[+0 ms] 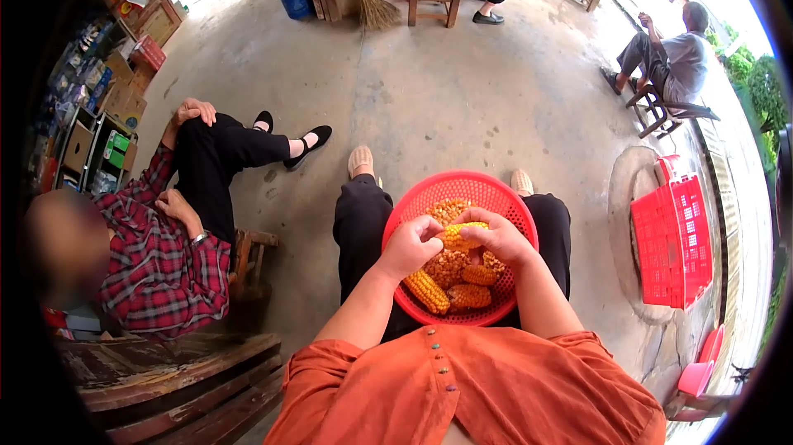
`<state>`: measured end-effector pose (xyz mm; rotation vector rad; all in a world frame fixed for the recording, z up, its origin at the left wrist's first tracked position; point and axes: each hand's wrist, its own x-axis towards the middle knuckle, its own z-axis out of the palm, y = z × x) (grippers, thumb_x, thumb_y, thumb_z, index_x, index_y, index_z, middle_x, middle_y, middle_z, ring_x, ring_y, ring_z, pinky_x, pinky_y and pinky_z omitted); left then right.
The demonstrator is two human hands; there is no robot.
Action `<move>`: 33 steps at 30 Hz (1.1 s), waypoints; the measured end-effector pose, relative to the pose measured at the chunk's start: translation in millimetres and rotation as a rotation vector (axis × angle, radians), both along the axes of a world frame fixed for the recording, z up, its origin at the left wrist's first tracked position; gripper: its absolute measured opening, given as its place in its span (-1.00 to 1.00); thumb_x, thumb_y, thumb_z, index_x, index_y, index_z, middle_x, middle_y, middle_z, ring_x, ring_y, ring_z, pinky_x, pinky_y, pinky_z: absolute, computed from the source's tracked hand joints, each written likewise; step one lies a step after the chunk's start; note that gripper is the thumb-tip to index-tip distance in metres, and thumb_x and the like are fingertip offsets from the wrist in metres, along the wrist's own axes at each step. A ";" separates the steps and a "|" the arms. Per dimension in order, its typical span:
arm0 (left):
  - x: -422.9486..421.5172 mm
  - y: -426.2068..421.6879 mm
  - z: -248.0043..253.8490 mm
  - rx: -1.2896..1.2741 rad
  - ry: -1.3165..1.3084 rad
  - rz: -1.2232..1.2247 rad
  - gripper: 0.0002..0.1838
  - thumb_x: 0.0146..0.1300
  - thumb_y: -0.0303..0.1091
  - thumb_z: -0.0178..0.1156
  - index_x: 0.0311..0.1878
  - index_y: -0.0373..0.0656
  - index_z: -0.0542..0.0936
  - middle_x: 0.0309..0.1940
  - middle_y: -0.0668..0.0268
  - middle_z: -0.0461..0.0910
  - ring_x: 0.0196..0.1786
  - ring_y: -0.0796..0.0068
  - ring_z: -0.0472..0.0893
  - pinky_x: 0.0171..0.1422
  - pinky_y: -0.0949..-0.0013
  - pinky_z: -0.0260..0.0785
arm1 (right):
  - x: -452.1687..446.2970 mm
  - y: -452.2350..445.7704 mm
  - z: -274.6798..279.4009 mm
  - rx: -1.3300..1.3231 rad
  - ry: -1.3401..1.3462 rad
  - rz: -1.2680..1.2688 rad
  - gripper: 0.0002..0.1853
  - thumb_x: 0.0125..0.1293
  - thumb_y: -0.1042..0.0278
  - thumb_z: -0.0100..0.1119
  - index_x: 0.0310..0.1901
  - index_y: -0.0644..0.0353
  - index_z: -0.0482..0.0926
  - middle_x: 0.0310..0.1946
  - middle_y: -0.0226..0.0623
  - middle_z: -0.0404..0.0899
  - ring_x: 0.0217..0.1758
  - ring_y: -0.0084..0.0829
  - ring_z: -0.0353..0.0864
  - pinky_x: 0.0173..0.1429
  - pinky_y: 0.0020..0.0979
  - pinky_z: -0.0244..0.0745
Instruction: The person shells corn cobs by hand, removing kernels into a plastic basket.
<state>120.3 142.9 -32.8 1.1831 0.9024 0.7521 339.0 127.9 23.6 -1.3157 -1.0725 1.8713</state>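
Note:
A red plastic basket [522, 210] with a perforated wall rests on my lap. Over it, my left hand [410, 244] and my right hand [498, 238] are both closed on one yellow corn cob [462, 235], held crosswise between them. Beneath my hands lie loose corn kernels [447, 268] and several more cobs. One long corn cob [427, 291] leans at the basket's left side, and a shorter cob [469, 296] lies near its front. My fingertips partly cover the held cob.
A person in a plaid shirt [165, 267] sits at my left. Further off, another person [684, 57] sits on a chair at the right, and a third sits at the back. A red crate [673, 239] stands on the right; a broom [373, 3] leans behind.

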 end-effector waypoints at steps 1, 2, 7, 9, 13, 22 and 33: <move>1.1 -0.8 1.3 0.000 -0.025 0.017 -0.84 0.19 -0.52 0.18 -0.14 -0.30 0.56 -0.27 0.37 0.63 -0.19 0.65 0.59 -0.01 0.46 0.47 | 0.5 0.1 0.3 0.006 -0.002 0.000 -0.71 0.37 0.22 0.27 -0.01 0.20 0.55 -0.32 -0.32 0.63 -0.58 -0.52 0.59 -0.48 -0.50 0.51; 1.8 -0.7 2.1 0.016 -0.045 0.018 -0.78 0.20 -0.55 0.17 -0.06 -0.28 0.54 -0.21 0.34 0.61 -0.14 0.62 0.61 0.05 0.46 0.47 | 0.8 0.3 1.5 0.004 0.016 -0.023 -0.71 0.37 0.21 0.27 -0.02 0.20 0.53 -0.32 -0.31 0.63 -0.58 -0.51 0.59 -0.48 -0.51 0.51; 3.6 -5.1 8.8 0.233 0.014 0.047 -0.68 0.20 -0.63 0.18 0.03 -0.14 0.50 -0.16 0.38 0.54 -0.10 0.65 0.57 0.06 0.49 0.44 | 0.2 1.2 1.6 0.009 0.030 -0.073 -0.74 0.38 0.21 0.24 -0.03 0.16 0.51 -0.30 -0.29 0.62 -0.59 -0.49 0.58 -0.49 -0.51 0.50; 4.2 -4.7 9.9 0.373 0.029 0.078 -0.73 0.18 -0.58 0.25 -0.05 -0.18 0.51 -0.20 0.31 0.50 -0.13 0.52 0.60 -0.02 0.43 0.48 | 0.3 0.5 -5.4 0.006 0.052 -0.119 -0.74 0.38 0.22 0.27 -0.01 0.14 0.53 -0.33 -0.31 0.59 -0.59 -0.48 0.58 -0.48 -0.48 0.49; 2.4 -3.1 19.0 0.474 0.104 0.047 -0.76 0.21 -0.58 0.32 -0.09 -0.17 0.52 -0.20 0.40 0.46 -0.12 0.63 0.54 0.00 0.50 0.43 | 3.1 2.6 -8.7 -0.056 0.144 -0.091 -0.78 0.43 0.19 0.16 -0.05 0.13 0.52 -0.30 -0.33 0.54 -0.60 -0.46 0.55 -0.50 -0.46 0.47; 2.1 -5.4 14.5 0.351 -0.034 0.010 -0.75 0.23 -0.61 0.32 -0.08 -0.16 0.52 -0.16 0.45 0.44 -0.09 0.68 0.56 0.01 0.53 0.44 | 3.1 3.2 -23.5 -0.034 0.197 -0.125 -0.80 0.45 0.24 0.11 -0.03 0.14 0.55 -0.26 -0.39 0.57 -0.35 -0.54 0.57 -0.49 -0.54 0.47; 1.2 -3.3 8.0 0.377 -0.041 -0.046 -0.70 0.26 -0.61 0.32 -0.02 -0.13 0.47 -0.15 0.47 0.43 -0.07 0.69 0.53 0.02 0.54 0.43 | 3.9 5.0 -27.7 -0.047 0.244 -0.125 -0.78 0.45 0.17 0.13 -0.02 0.09 0.58 -0.21 -0.45 0.58 -0.28 -0.60 0.56 -0.51 -0.56 0.44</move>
